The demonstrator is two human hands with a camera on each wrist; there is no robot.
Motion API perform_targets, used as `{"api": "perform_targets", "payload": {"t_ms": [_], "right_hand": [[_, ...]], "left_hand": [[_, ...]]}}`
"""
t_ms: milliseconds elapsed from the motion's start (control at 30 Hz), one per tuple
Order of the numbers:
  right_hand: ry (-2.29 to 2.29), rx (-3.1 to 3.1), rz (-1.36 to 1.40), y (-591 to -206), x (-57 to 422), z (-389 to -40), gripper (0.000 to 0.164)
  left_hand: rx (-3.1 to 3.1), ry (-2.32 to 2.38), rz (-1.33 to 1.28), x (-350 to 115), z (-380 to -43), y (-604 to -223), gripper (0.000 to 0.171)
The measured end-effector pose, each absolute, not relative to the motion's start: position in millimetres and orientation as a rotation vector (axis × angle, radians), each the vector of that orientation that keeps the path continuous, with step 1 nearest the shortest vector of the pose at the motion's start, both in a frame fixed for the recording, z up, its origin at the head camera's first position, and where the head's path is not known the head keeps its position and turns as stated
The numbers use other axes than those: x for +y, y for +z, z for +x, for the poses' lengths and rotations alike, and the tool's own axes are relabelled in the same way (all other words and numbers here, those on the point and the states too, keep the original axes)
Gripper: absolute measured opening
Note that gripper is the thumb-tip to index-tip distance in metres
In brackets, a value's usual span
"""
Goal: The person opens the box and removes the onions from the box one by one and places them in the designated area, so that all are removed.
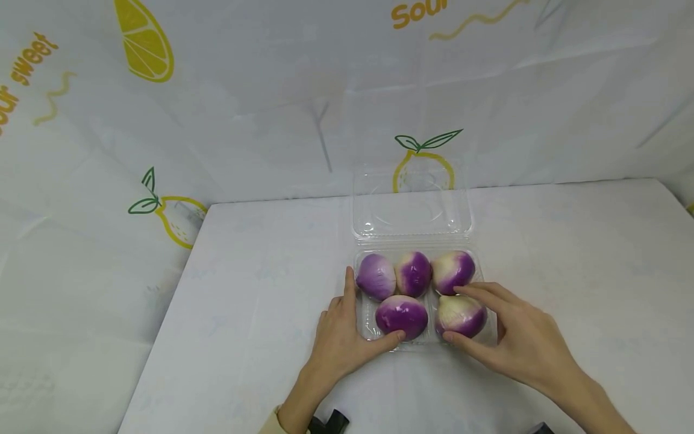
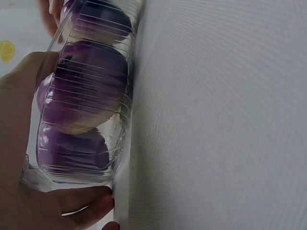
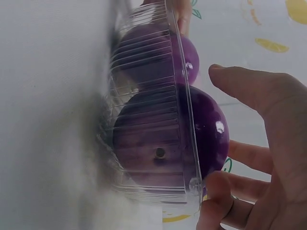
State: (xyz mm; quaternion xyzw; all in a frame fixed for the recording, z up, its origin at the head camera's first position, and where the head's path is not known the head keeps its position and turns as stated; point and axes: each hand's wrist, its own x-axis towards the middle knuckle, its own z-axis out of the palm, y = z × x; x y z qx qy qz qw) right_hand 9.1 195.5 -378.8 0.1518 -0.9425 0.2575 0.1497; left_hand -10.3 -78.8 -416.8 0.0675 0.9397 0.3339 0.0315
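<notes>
A clear plastic clamshell box [image 1: 368, 328] sits on the white-covered table [image 1: 260, 271] in front of the person, its clear lid [image 1: 412, 211] folded open on the far side along a ridged hinge strip. The box holds five glossy purple-and-cream onion-like bulbs in two rows. In the far row are three, close together: a pale purple bulb [image 1: 375, 277] at the left, a deeper purple one [image 1: 414, 274] in the middle and a mostly cream one with a purple end [image 1: 454, 272] at the right. The near row has two with a gap between them: a broad purple bulb [image 1: 401, 317] lying on its side at the left, and a cream-topped bulb [image 1: 462, 316] in the near right corner. The wrist views show bulbs through the ribbed clear walls, some rising above the rim.

The left hand [image 1: 341, 337] is spread around the near left corner of the box, index finger straight along the left side, thumb reaching over the near edge beside the broad purple bulb. The right hand [image 1: 523, 337] arches about the cream-topped bulb, thumb and fingers apart; the right wrist view shows space beside the thumb, and whether the fingertips touch the bulb cannot be told.

Behind the table hangs a white backdrop [image 1: 271, 120] printed with lemons.
</notes>
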Motion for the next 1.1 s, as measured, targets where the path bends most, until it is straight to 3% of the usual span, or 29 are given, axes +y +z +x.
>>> {"api": "perform_targets", "payload": {"t_ms": [633, 1100], "right_hand": [[0.687, -2.847, 0.377, -380.2, 195.1, 10.8, 0.07], [0.669, -2.942, 0.293, -379.0, 192.8, 9.4, 0.079]], "left_hand": [[2.884, 1.027, 0.199, -78.0, -10.2, -416.9, 0.135], [2.89, 1.017, 0.186, -78.1, -10.0, -416.9, 0.135]]}}
